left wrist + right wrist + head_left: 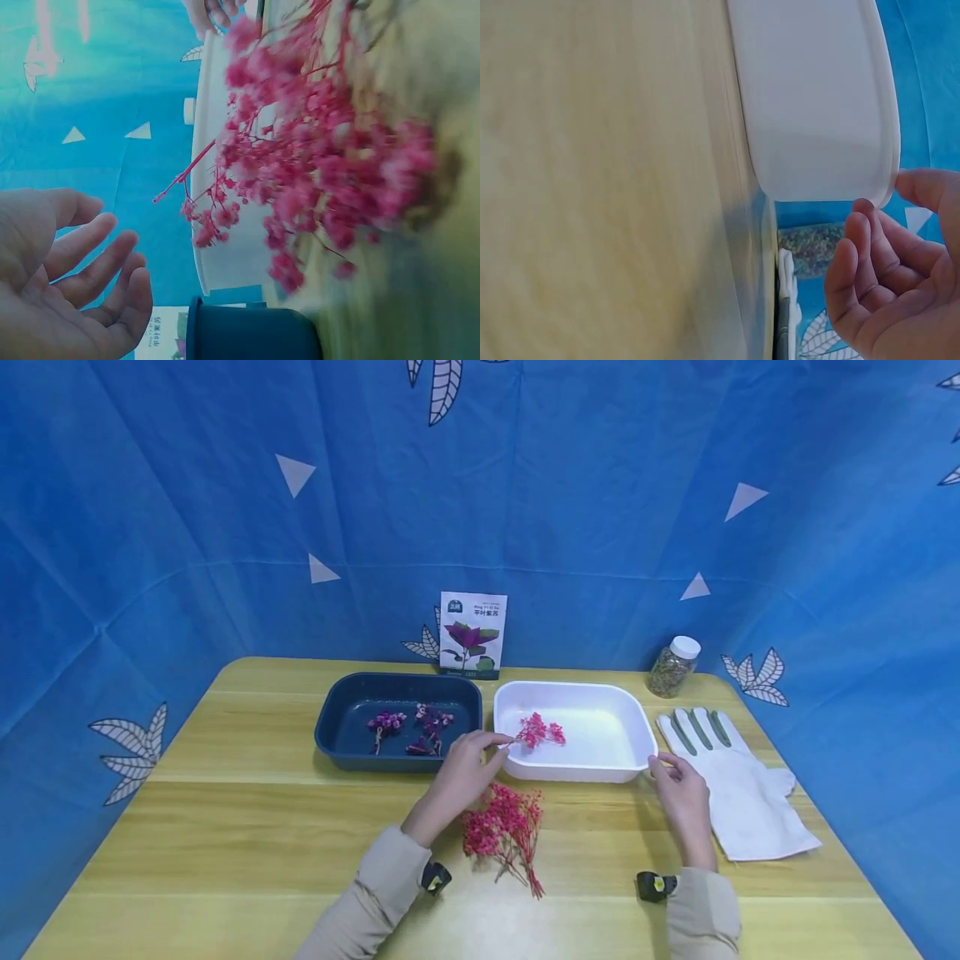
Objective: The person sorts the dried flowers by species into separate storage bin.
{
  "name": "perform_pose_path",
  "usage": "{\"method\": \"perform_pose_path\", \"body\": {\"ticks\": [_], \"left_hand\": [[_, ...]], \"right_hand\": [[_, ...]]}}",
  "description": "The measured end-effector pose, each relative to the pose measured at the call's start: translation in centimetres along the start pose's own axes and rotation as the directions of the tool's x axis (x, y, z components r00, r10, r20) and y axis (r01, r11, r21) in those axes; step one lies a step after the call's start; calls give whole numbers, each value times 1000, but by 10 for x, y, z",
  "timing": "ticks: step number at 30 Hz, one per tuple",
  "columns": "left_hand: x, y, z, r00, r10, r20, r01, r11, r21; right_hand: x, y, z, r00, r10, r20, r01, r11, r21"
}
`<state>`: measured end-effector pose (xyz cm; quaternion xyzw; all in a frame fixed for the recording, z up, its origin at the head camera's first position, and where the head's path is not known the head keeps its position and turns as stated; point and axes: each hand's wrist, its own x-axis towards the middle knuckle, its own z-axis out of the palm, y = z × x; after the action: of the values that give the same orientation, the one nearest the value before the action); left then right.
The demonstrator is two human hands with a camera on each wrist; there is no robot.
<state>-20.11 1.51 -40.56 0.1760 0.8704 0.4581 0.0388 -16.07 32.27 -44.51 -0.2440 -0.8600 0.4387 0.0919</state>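
My right hand [682, 793] pinches the near right corner of a white tray [577, 773] between thumb and fingers; the right wrist view shows the thumb on the rim. Inside the tray lies a small sprig of pink dried flowers [534, 731], its stem sticking out over the left rim. Close to that stem end is my left hand [467, 768], fingers loosely bent. In the left wrist view a gap shows between the fingertips and the stem [180, 176]. Below the tray, a bunch of pink dried flowers [495, 828] rests on the table.
Left of the white tray stands a dark blue tray [390, 765] holding several purple flower sprigs [386, 721]. A seed packet [472, 635] stands upright behind. White gloves [738, 793] and a jar with a white lid [672, 668] are at the right, before a blue cloth [562, 510].
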Motion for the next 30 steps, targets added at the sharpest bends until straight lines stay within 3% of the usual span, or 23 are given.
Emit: {"method": "perform_pose_path", "body": {"ticks": [5,10,15,17,19,23,27,30], "left_hand": [[-22,-9,-7,1000,-8,16,8,1000,-20],[-43,-19,-8,999,32,8,-32,999,-6],[-70,-23,1,992,117,-44,-116,993,19],[-81,-23,7,989,118,-85,-118,993,-4],[-91,-23,13,988,86,-125,-89,996,-23],[-104,-24,24,982,-40,-185,37,999,-19],[-109,-26,31,967,-136,-216,146,989,33],[-108,-32,34,959,-178,-220,193,980,51]], "right_hand": [[1,1,-1,1000,-12,1,12,1000,6],[3,2,-1,1000,-8,-4,8,1000,24],[3,3,1,1000,-11,0,11,999,37],[3,3,2,1000,-18,-1,18,999,39],[3,3,2,1000,-27,-3,27,999,38],[3,3,2,1000,-29,-4,29,999,44],[4,3,1,1000,-15,0,15,999,49],[3,4,1,1000,-11,3,11,999,50]]}}
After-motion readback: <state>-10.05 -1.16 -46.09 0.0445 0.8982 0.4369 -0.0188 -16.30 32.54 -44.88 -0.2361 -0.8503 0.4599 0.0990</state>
